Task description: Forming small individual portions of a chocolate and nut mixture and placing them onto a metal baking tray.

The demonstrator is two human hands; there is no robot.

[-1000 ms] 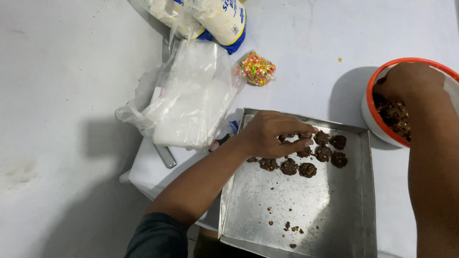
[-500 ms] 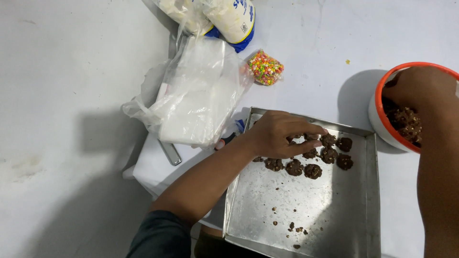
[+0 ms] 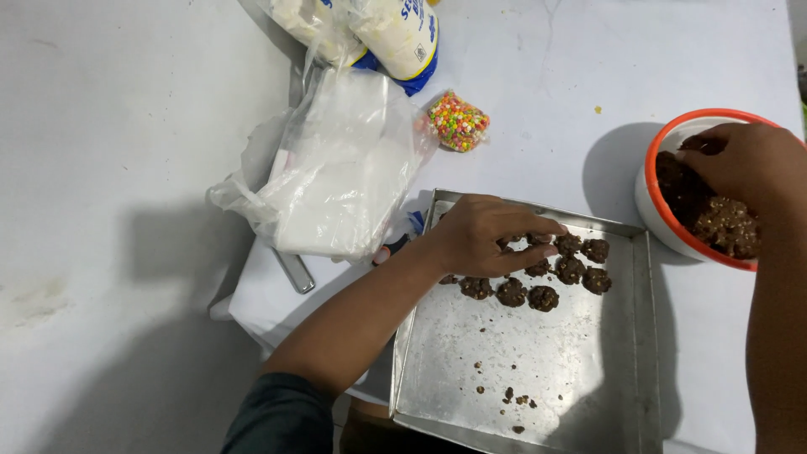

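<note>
My left hand [image 3: 483, 237] lies over the far left part of a square metal tray [image 3: 521, 395], fingers stretched across a cluster of several dark chocolate balls [image 3: 555, 269] and touching the nearest ones. My right hand [image 3: 748, 164] reaches into an orange-rimmed white bowl [image 3: 664, 151] of brown chocolate mixture [image 3: 731, 227], fingers curled down in the mix. What those fingers hold is hidden. Crumbs dot the tray's near half.
A clear plastic bag of white powder [image 3: 336, 176] lies left of the tray, with a metal handle [image 3: 294, 271] under it. A small packet of coloured sprinkles [image 3: 456, 121] and two white bags [image 3: 395, 34] sit further back. White paper [image 3: 269, 294] lies under the tray's left edge.
The view shifted slightly. My left hand stays on the balls, fingers reaching a little further right. My right hand remains in the bowl.
</note>
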